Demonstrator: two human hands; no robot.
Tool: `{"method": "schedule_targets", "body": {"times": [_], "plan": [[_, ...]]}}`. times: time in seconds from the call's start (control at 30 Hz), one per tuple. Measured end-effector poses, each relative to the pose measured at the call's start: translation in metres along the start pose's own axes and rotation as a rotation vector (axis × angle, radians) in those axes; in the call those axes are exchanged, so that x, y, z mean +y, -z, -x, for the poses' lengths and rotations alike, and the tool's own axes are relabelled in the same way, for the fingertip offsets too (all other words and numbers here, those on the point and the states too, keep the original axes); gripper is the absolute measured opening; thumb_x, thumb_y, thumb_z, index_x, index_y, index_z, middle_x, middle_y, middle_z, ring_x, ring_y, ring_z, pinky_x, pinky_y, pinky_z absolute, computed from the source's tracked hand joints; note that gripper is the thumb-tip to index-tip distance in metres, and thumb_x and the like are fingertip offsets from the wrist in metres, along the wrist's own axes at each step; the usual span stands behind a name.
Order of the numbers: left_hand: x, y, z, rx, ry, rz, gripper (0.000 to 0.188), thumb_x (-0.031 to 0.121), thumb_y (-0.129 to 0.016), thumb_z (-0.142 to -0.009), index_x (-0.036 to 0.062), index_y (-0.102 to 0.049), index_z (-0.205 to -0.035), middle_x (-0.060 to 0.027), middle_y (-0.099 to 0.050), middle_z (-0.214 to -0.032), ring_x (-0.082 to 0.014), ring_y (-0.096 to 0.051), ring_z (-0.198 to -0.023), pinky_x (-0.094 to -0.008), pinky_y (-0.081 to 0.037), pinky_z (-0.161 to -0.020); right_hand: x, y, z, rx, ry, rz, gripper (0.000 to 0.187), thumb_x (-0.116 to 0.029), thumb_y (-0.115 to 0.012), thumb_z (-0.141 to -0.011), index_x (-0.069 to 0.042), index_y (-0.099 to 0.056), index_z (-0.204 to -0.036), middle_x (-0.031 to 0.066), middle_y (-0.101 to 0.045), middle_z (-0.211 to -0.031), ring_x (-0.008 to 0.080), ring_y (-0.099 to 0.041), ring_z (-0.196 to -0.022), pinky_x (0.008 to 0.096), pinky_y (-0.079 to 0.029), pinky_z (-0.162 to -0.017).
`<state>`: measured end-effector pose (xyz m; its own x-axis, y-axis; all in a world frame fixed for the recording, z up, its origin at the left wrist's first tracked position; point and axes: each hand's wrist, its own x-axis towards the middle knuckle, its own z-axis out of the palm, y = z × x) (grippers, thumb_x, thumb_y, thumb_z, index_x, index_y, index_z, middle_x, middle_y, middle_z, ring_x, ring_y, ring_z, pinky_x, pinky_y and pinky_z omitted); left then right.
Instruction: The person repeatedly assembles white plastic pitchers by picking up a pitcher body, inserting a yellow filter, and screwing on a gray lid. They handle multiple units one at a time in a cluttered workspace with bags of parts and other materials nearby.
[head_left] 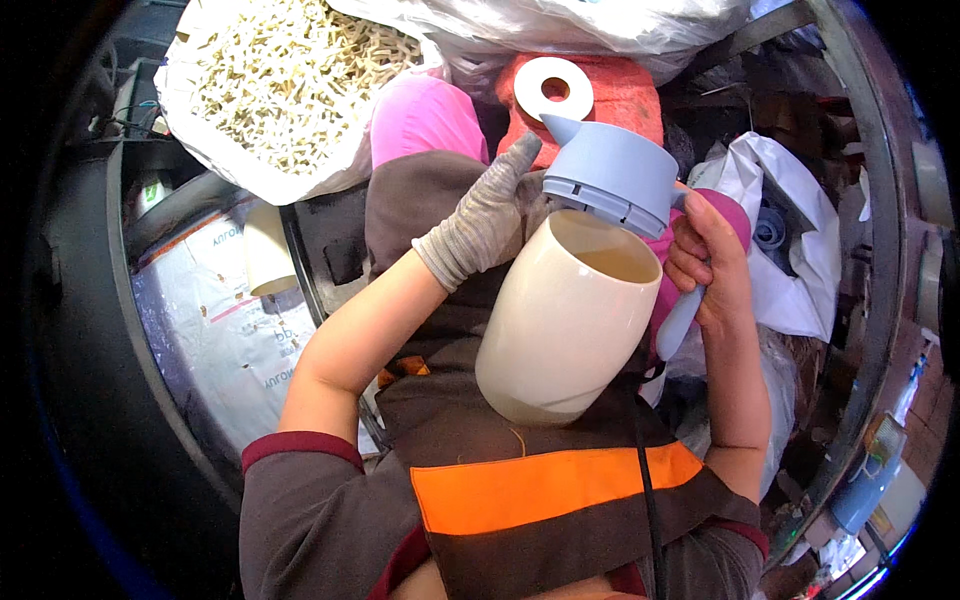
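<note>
A pale blue-grey spouted jug top point(612, 170) with a long handle point(681, 325) tilts over a glossy cream jug body point(565, 325). The body rests on my lap, its mouth uncovered, and the top's lower rim is close to that mouth; whether they touch I cannot tell. My bare right hand point(708, 255) is closed round the handle at the right. On the other side my left hand point(487, 215), in a grey knit glove, has a digit stretched upward beside the spout. Its other fingers are partly hidden behind the jug.
A white sack point(250, 175) of small pale curved pieces stands at the far left. A white tape roll point(553, 90) lies on red cloth point(640, 105). Another cream shell point(268, 250) lies on plastic sheeting point(225, 330). A dark metal frame point(868, 130) curves along the right.
</note>
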<state>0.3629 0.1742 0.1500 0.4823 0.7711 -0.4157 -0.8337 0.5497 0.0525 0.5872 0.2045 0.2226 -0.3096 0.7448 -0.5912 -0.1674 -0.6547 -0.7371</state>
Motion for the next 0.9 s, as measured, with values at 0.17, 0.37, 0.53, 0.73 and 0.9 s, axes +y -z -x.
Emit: {"method": "schedule_targets", "body": {"times": [0.17, 0.37, 0.53, 0.73, 0.9], "plan": [[-0.006, 0.004, -0.007, 0.005, -0.016, -0.126, 0.071, 0.059, -0.049, -0.088, -0.0059, -0.057, -0.115, -0.0186, -0.063, -0.113, -0.0264, -0.060, -0.105, -0.0376, -0.044, -0.097, -0.002, 0.013, 0.009, 0.023, 0.035, 0.044, 0.038, -0.029, -0.056, -0.091, -0.004, -0.057, -0.120, -0.0091, -0.031, -0.058, 0.0007, -0.026, -0.041, 0.0184, -0.024, -0.038], [-0.011, -0.004, -0.008, 0.098, -0.003, -0.202, 0.075, 0.062, -0.052, -0.085, -0.0060, -0.057, -0.115, -0.0184, -0.063, -0.113, -0.0256, -0.061, -0.102, -0.0386, -0.045, -0.097, 0.008, 0.022, 0.005, -0.002, 0.064, 0.059, 0.039, -0.029, -0.058, -0.091, -0.003, -0.057, -0.120, -0.0087, -0.033, -0.057, 0.0005, -0.027, -0.040, 0.0183, -0.024, -0.037], [-0.016, -0.010, -0.004, 0.131, -0.026, -0.222, 0.077, 0.066, -0.056, -0.081, -0.0031, -0.057, -0.115, -0.0182, -0.062, -0.113, -0.0254, -0.061, -0.102, -0.0389, -0.047, -0.095, 0.021, 0.026, -0.005, -0.015, 0.090, 0.185, 0.048, -0.034, -0.056, -0.091, -0.003, -0.051, -0.128, -0.0100, -0.031, -0.057, -0.0005, -0.025, -0.040, 0.0179, -0.024, -0.036], [-0.015, 0.015, -0.020, 0.091, -0.099, -0.237, 0.068, 0.062, -0.055, -0.083, 0.0075, -0.052, -0.124, -0.0120, -0.059, -0.119, -0.0232, -0.059, -0.107, -0.0387, -0.048, -0.096, 0.031, 0.032, -0.018, -0.079, 0.107, 0.087, 0.037, -0.025, -0.059, -0.091, -0.002, -0.056, -0.120, -0.0052, -0.046, -0.058, 0.0010, -0.032, -0.039, 0.0177, -0.027, -0.036], [-0.018, 0.012, -0.016, 0.069, -0.032, -0.214, 0.080, 0.068, -0.058, -0.077, 0.0052, -0.049, -0.127, -0.0123, -0.058, -0.120, -0.0241, -0.058, -0.109, -0.0385, -0.047, -0.097, 0.037, 0.040, -0.020, -0.053, 0.147, 0.210, 0.035, -0.023, -0.060, -0.091, -0.002, -0.058, -0.118, -0.0041, -0.049, -0.060, 0.0023, -0.035, -0.040, 0.0193, -0.029, -0.037]]}}
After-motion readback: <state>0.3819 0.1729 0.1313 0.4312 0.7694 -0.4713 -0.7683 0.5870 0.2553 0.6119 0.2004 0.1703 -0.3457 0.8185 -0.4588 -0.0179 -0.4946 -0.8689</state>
